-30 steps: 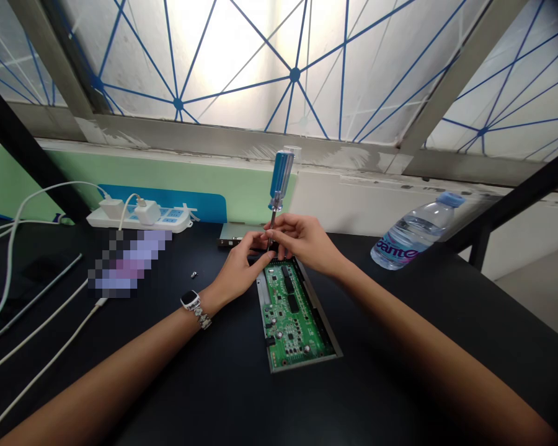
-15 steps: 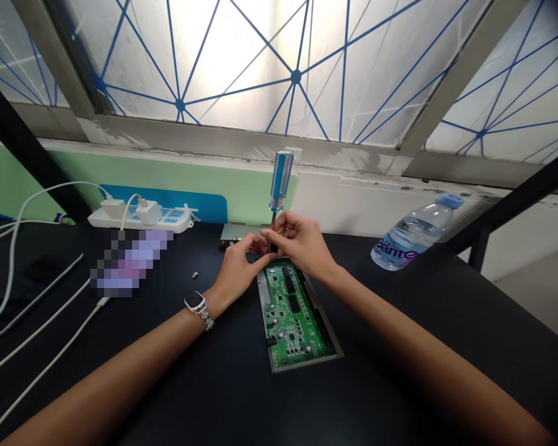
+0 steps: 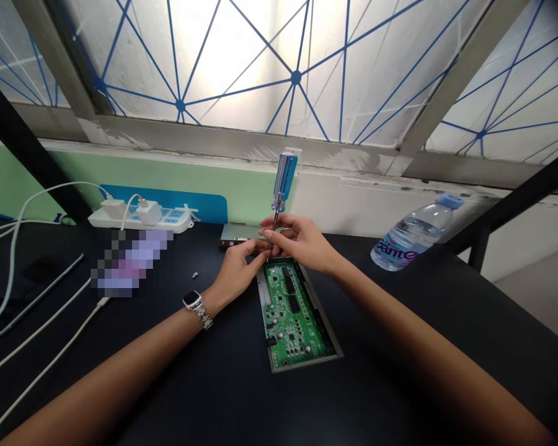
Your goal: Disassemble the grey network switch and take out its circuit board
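Observation:
A green circuit board (image 3: 292, 316) lies in a grey metal tray (image 3: 332, 337) on the black table. A screwdriver with a clear blue handle (image 3: 284, 176) stands nearly upright over the board's far end. My right hand (image 3: 302, 243) is closed in a pinch round its metal shaft, just below the handle. My left hand (image 3: 239, 266), with a watch (image 3: 193, 302) on the wrist, rests at the board's far left corner. Its fingertips are pinched together by the screwdriver's tip; what they hold is hidden.
A loose screw (image 3: 194, 274) lies left of my left hand. A white power strip (image 3: 139, 218) with chargers sits at the back left, its white cables (image 3: 37, 347) trailing over the table. A water bottle (image 3: 413, 240) lies on its side at the right. A flat metal piece (image 3: 235, 234) sits behind the hands.
The screwdriver's handle has tilted slightly to the right and both hands have shifted a little at the board's far end. The board has not moved.

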{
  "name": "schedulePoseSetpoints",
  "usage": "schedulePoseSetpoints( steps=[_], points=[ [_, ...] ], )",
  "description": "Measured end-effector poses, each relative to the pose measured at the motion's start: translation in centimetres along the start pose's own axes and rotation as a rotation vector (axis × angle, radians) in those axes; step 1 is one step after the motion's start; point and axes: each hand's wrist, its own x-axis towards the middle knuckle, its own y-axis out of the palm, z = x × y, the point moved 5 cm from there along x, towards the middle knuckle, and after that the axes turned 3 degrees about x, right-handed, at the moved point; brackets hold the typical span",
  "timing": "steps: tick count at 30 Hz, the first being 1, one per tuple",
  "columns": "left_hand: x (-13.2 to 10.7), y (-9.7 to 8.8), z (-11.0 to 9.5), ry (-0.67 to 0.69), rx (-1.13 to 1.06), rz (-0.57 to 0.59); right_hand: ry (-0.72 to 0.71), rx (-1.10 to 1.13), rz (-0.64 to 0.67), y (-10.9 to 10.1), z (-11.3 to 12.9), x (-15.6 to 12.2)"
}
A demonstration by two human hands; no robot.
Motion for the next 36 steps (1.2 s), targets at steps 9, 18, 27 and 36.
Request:
schedulePoseSetpoints(
  steps=[9,18,27,36],
  points=[
    [-0.13,0.18,-0.03,0.042,0.07,0.041,0.004,0.081,0.112,-0.64,0.1,0.04],
    [-0.12,0.21,0.02,0.047,0.072,-0.024,-0.05,-0.011,-0.027,-0.91,0.48,0.14],
    [-0.03,0.2,-0.15,0.04,0.052,-0.074,-0.127,-0.163,-0.195,-0.93,0.11,0.05],
    [0.04,0.16,-0.11,0.018,-0.004,-0.07,-0.156,-0.153,-0.029,-0.96,0.61,0.33]
  ],
)
